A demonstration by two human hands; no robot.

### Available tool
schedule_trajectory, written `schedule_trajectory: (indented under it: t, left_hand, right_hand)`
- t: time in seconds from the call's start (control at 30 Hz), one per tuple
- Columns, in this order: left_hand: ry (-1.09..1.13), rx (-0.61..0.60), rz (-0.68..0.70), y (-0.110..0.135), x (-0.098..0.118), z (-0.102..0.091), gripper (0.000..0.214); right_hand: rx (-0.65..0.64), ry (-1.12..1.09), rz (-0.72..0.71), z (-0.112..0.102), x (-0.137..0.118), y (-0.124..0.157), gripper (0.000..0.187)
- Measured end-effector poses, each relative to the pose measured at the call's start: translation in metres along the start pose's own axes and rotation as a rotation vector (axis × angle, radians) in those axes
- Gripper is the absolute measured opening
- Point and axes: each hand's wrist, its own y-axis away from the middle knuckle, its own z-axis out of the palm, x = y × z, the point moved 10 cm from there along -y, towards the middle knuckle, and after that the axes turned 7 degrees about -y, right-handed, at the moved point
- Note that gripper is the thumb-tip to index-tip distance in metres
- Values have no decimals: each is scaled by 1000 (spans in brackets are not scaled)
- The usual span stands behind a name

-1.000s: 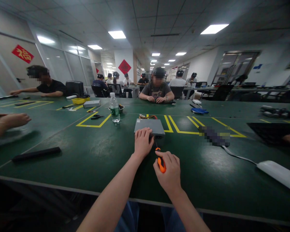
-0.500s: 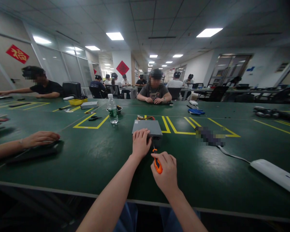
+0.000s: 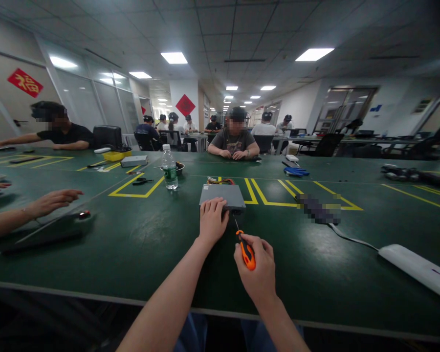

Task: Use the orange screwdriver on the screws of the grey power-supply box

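A grey computer power supply unit (image 3: 224,194) lies on the green table in front of me, its bundle of coloured cables (image 3: 220,181) at the far side. My left hand (image 3: 213,222) holds the unit by its near edge, fingers over the top and thumb at the front. An orange and black screwdriver (image 3: 247,252) is gripped in my right hand (image 3: 257,261). Its thin shaft points up toward the unit's near face, with the tip just short of it. A dark socket shows on that face; any screws are too small to make out.
A water bottle (image 3: 169,168) stands beyond my left hand, before a bowl (image 3: 179,168). Pliers (image 3: 142,181) lie further left. Blue gloves (image 3: 296,172) and a white power strip (image 3: 418,269) are to the right. A co-worker's hand (image 3: 55,203) hovers at left; another person (image 3: 234,139) sits opposite.
My right hand has drawn the screwdriver back, down and to the right, away from the unit. My left hand stays on it. The co-worker's hand at left has lifted.
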Motion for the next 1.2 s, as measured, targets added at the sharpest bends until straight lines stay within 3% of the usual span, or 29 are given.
schedule_trajectory:
  t: [0.17, 0.83, 0.93, 1.03, 1.1, 1.2]
  left_hand:
    - [-5, 2, 7, 0, 1, -2, 26]
    - [-9, 3, 8, 0, 1, -2, 25]
    - [-3, -7, -1, -1, 0, -3, 26]
    - [2, -13, 4, -1, 1, -2, 26]
    - [-2, -16, 10, -1, 1, -1, 26]
    - [-4, -19, 1, -1, -1, 0, 26]
  right_hand:
    - [49, 8, 105, -14, 17, 2, 18]
    - [52, -4, 169, -10, 23, 1, 22]
    - [9, 34, 82, -12, 21, -8, 20]
    - [-183, 90, -267, -4, 2, -20, 20]
    - [-224, 80, -412, -6, -2, -23, 17]
    - [-164, 72, -396, -13, 8, -27, 16]
